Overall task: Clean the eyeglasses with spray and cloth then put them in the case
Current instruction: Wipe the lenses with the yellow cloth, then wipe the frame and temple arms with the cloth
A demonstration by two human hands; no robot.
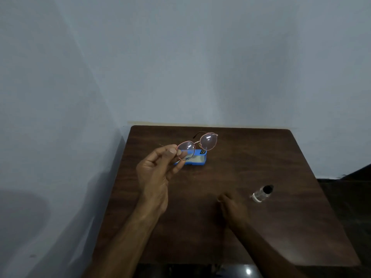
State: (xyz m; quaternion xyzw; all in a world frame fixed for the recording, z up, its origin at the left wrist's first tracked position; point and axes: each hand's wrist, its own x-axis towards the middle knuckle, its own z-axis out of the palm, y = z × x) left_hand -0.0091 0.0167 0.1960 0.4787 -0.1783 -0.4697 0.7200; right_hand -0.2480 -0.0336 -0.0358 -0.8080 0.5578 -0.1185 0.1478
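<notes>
- A bright glint [248, 271] of reflected light shows on a dark, glossy surface at the near edge of the view, just below the table; what that surface is cannot be told.
- One dark brown wooden table [271, 227] fills the lower centre and stands against a pale blue-grey wall [180, 57].
- Two bare forearms reach in from the near edge. The right hand [232, 207] hovers low over the near-right part of the table, blurred, its fingers loosely curled together and closed on nothing visible; whether it touches the wood cannot be told.
- One small clear spray bottle [262, 193] with a dark cap lies on its side on the table, just right of the right hand and apart from it.
- The left hand [158, 173] is raised over the left-centre of the table, thumb and fingers pinching the near-left rim of one pair of eyeglasses [197, 146].
- The eyeglasses, round-lensed with a thin pinkish-gold frame, are held in the air above the table, tilted, their second lens pointing far and right.
- One blue case [195, 158] lies flat on the far part of the table, partly seen through and behind the held lens; its inside looks pale.
</notes>
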